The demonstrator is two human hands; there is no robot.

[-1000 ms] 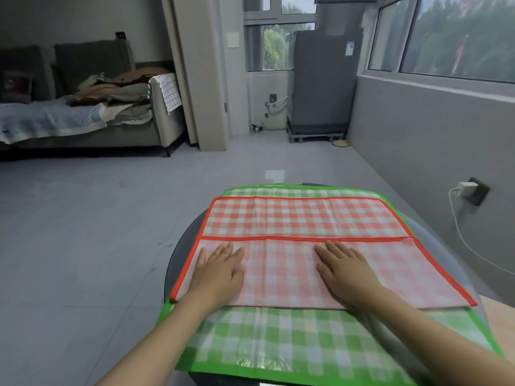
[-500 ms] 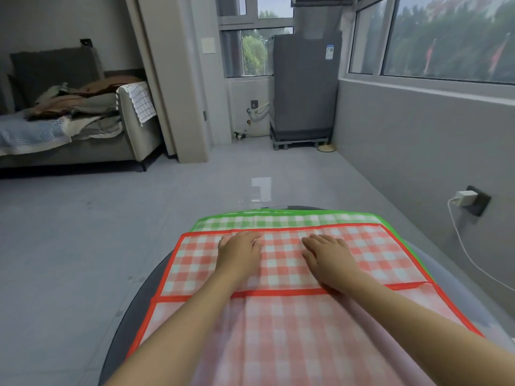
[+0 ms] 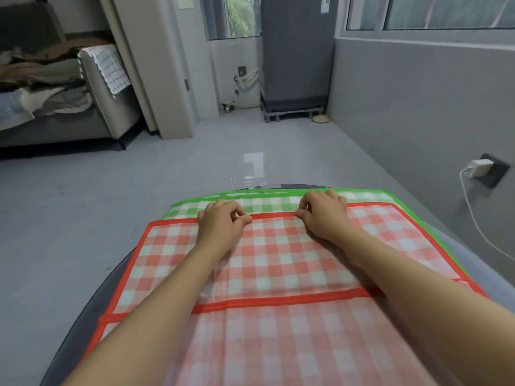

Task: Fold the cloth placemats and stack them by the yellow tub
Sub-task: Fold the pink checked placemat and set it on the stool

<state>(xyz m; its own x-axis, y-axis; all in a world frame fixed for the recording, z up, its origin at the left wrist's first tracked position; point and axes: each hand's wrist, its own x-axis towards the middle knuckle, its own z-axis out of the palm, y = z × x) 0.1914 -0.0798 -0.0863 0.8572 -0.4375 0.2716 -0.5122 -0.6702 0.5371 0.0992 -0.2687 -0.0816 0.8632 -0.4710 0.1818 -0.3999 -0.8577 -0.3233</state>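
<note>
A red checked placemat (image 3: 278,257) with a red border lies on a green checked placemat (image 3: 259,203), both on a dark round table (image 3: 83,324). The near part of the red mat is folded over, its border running across the middle. My left hand (image 3: 221,224) and my right hand (image 3: 324,214) are at the red mat's far edge, fingers curled and pinching its red border. Only the far strip of the green mat shows. No yellow tub is in view.
Grey tiled floor (image 3: 139,190) stretches beyond the table. A sofa (image 3: 69,107) piled with clothes stands at the far left, a grey appliance (image 3: 295,51) at the back. A low grey wall on the right carries a socket with a white charger (image 3: 479,167) and cable.
Both hands have moved from the folded near part of the red mat to its far edge and curled round the border. The view has leaned forward over the table.
</note>
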